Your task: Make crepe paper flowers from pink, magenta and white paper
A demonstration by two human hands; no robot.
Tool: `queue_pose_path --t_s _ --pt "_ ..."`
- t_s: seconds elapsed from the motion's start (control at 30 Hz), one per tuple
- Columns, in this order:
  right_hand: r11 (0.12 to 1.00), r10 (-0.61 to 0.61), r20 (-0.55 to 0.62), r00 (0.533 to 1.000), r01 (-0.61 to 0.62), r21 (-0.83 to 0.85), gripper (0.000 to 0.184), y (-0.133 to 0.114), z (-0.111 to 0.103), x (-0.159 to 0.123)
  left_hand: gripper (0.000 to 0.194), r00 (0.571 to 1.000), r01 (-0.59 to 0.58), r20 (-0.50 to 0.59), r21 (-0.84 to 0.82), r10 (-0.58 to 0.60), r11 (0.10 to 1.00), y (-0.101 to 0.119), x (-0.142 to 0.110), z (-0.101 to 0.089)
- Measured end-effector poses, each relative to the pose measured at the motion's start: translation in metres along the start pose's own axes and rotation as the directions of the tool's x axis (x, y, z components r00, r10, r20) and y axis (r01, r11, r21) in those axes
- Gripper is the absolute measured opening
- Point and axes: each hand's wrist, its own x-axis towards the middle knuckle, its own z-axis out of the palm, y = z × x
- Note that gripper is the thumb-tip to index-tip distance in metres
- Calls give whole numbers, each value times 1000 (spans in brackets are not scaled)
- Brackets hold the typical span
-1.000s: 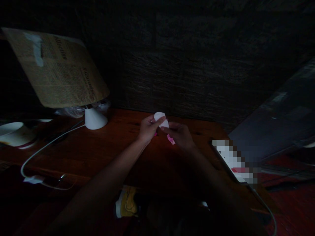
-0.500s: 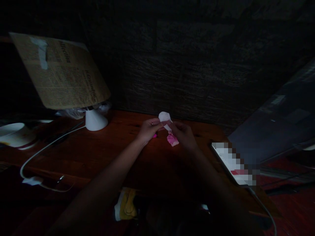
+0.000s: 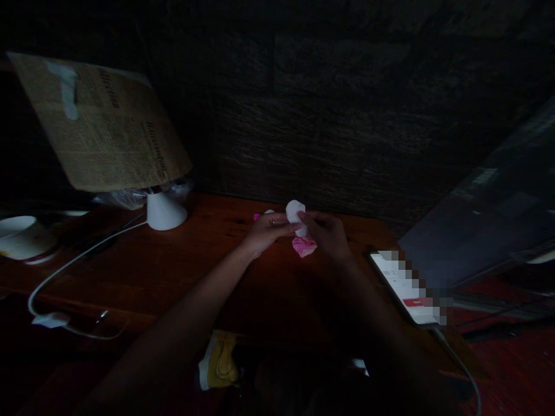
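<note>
Over the wooden tabletop point(image 3: 208, 254) my left hand point(image 3: 263, 234) and my right hand point(image 3: 328, 236) come together on a small white paper-like piece point(image 3: 295, 210). Its rounded end sticks up between them. Fingers of both hands are closed on it in a pinch. Just under it is a crumpled pink piece point(image 3: 304, 247), like a folded flower; whether it is joined to the white piece I cannot tell. Behind my left hand lies a small bright pink thing point(image 3: 256, 217), partly covered, with something whitish point(image 3: 269, 212) beside it.
At the left stands a lamp with a newspaper-print shade point(image 3: 108, 127) and white base point(image 3: 166, 211); its cable point(image 3: 82, 252) runs over the table's front edge. A white cup point(image 3: 23, 238) is farther left. A lit phone point(image 3: 403, 286) with a cable lies at the right. A dark wall rises behind.
My hands have moved slightly right with the white piece, and the fingers have shifted on it. The bright pink thing now shows behind my left hand. The view has turned a little.
</note>
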Motion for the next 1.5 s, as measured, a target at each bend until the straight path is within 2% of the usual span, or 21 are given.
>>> queue_pose_path --t_s 0.1,0.27,0.37,0.53,0.63,0.77,0.9,1.27,1.5 --pt "1000 -12 -15 1000 12 24 41 0 3 -1 31 1000 5 -8 -30 -5 1000 -2 1 -1" --pt "998 -15 29 999 14 63 46 0 2 0 22 997 18 -78 63 -13 998 5 -2 0" --pt "996 -45 36 998 42 78 50 1 -1 1 27 999 20 -44 70 -17 997 3 -1 -1" --pt "997 -54 -38 998 57 59 38 2 -4 3 38 997 23 68 -25 -21 999 -13 3 2" --pt "996 -56 -62 997 60 62 34 1 -8 5 40 995 47 91 -78 -40 996 -23 3 9" --pt "998 -58 -36 998 57 -8 37 -2 -13 6 42 987 158 56 -178 -151 971 -28 -1 20" --pt "994 -94 -4 996 94 -59 37 -2 -15 6 41 982 187 47 -200 -181 962 -27 -3 22" --pt "987 -130 19 991 131 -88 40 2 -14 6 47 986 148 95 -87 -140 985 -28 0 12" --pt "990 -128 46 991 130 -59 37 0 -13 6 30 998 -51 36 29 50 998 -16 2 4"
